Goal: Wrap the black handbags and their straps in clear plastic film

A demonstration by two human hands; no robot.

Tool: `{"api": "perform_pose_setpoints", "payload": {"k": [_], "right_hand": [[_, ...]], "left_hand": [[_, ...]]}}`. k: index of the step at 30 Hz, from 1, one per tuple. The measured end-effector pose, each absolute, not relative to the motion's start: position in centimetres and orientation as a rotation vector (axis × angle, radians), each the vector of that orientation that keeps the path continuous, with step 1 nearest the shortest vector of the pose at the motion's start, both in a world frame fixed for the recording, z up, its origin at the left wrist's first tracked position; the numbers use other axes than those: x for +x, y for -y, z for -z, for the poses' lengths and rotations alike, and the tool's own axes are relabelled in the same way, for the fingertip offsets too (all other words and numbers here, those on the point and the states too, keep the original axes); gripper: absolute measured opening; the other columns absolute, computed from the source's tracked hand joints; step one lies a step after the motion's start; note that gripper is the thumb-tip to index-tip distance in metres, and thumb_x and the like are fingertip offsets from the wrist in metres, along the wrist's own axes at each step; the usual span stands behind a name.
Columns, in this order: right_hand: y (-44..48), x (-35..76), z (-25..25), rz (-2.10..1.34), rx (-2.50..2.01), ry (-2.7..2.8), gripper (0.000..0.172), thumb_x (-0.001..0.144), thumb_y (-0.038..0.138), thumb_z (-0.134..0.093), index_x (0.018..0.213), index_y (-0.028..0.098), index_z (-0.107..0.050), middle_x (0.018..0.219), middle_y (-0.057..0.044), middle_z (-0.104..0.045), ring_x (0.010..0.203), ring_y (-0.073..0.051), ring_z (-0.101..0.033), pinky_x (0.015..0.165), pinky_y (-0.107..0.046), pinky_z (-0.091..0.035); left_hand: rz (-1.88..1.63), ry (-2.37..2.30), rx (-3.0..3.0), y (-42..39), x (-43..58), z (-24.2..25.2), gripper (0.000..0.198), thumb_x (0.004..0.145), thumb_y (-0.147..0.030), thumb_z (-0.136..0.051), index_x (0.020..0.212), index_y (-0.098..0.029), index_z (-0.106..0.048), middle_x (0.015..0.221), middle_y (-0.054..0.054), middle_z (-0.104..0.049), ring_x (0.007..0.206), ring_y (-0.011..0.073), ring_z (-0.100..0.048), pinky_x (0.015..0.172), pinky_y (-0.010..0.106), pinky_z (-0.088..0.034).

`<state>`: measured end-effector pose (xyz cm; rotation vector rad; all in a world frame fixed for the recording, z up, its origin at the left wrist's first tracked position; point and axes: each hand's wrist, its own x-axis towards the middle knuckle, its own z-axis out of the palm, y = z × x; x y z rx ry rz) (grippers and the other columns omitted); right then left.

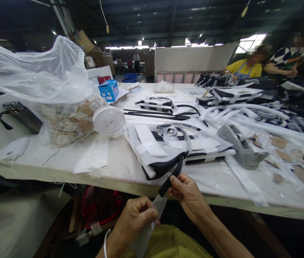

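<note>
My right hand (188, 195) is closed in a pinch on a black strap (172, 175) that runs up from the table's front edge to a black-and-white bag (168, 147) lying on the table. My left hand (135, 218), lower and to the left, is closed on a clear plastic sleeve (155, 208) whose top meets the strap's lower end. Both hands sit just below the table edge, over my lap.
A small white fan (109, 120) and a big plastic bag of cardboard tags (60, 107) stand at the left. A grey tool (239, 145), white straps and more bags cover the right. A blue box (109, 90) sits farther back. Other people sit at the far right.
</note>
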<state>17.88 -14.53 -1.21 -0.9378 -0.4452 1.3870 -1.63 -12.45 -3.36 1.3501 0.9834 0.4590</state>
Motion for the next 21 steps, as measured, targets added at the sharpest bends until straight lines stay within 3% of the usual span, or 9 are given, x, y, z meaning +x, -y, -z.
{"api": "perform_pose_setpoints", "payload": {"k": [13, 21], "right_hand": [[14.40, 17.77, 0.92, -1.374, -0.951, 0.467, 0.032, 0.060, 0.037, -0.087, 0.076, 0.015, -0.071, 0.070, 0.000, -0.064, 0.055, -0.009, -0.054, 0.052, -0.021, -0.046], [14.41, 17.75, 0.98, -1.362, -0.954, 0.462, 0.031, 0.063, 0.035, -0.086, 0.078, 0.014, -0.070, 0.072, -0.001, -0.064, 0.056, -0.008, -0.053, 0.053, -0.021, -0.046]], "left_hand": [[-0.476, -0.985, 1.236, 12.55, -1.28, 3.26, 0.028, 0.072, -0.041, -0.068, 0.068, -0.014, -0.061, 0.067, 0.006, -0.071, 0.057, 0.0155, -0.061, 0.053, 0.023, -0.040], [-0.469, -0.968, 1.334, 12.53, -1.34, 2.43, 0.027, 0.072, -0.039, -0.067, 0.067, -0.013, -0.063, 0.064, 0.006, -0.070, 0.054, 0.0133, -0.056, 0.050, 0.022, -0.038]]}}
